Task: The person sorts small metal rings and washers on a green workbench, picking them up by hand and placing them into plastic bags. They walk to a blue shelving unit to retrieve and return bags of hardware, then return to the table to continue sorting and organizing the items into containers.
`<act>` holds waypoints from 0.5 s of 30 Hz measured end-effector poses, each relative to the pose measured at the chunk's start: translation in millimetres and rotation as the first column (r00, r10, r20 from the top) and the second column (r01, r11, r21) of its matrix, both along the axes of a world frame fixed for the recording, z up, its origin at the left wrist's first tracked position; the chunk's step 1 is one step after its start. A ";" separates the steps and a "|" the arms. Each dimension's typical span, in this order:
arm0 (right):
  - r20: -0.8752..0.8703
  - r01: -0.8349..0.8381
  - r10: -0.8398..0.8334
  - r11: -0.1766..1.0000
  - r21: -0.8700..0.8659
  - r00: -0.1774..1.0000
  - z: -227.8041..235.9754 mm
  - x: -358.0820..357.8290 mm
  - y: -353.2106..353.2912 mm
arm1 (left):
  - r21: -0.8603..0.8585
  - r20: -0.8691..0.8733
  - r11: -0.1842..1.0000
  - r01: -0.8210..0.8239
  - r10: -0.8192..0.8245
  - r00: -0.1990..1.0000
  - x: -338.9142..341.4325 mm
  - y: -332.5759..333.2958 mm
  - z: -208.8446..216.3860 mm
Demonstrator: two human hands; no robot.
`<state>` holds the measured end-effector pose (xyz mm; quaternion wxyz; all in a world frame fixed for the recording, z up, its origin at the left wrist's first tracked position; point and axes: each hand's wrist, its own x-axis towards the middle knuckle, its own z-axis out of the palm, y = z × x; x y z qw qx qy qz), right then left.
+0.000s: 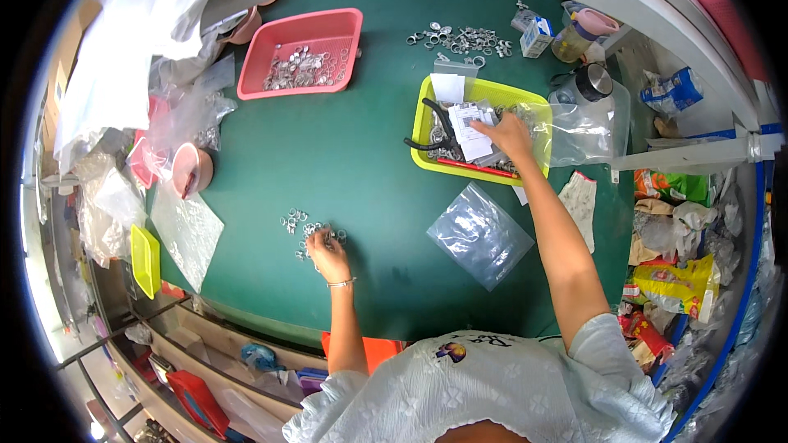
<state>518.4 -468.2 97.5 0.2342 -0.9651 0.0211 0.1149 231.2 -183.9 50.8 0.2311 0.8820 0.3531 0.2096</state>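
Note:
Near the front of the table, my left hand (328, 254) is bent over a small pile of silver metal rings (291, 220), its fingers closed around some of them. My right hand (510, 136) reaches into a yellow-green basket (423, 152) on the right. Its thumb lies against a stack of white printed labels (469, 133), while its other fingers are curled and partly hidden, so what they grip is unclear. Black-handled pliers (439, 121), a red pen (476, 167) and many small metal pieces share the basket. A flat clear plastic bag (480, 235) lies between my arms.
A pink basin (355, 49) of metal parts stands at the back left, with loose metal parts (468, 41) farther right. Bottles (593, 82) and a small carton (537, 37) are behind the basket. A pink cup (192, 170) stands left; a white glove (579, 205) lies right.

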 end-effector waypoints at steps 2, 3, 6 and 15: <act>-0.076 -0.077 0.079 0.996 0.033 0.994 -3.0 6.5 -2.9 | -0.060 -0.026 0.997 -0.047 0.046 0.999 0.0 4.5 -0.7; -0.114 -0.071 0.076 0.997 0.043 0.991 -4.3 4.7 0.9 | -0.092 -0.047 0.993 -0.074 0.070 0.996 -2.6 6.2 -2.9; -0.152 -0.001 0.022 0.991 0.137 0.988 -13.3 4.4 4.4 | -0.117 -0.051 0.989 -0.088 0.083 0.995 -5.1 11.3 -7.4; 0.076 0.184 -0.197 0.971 0.153 0.977 1.2 13.0 -45.4 | -0.026 -0.120 0.997 0.079 -0.081 0.989 24.8 -17.1 13.1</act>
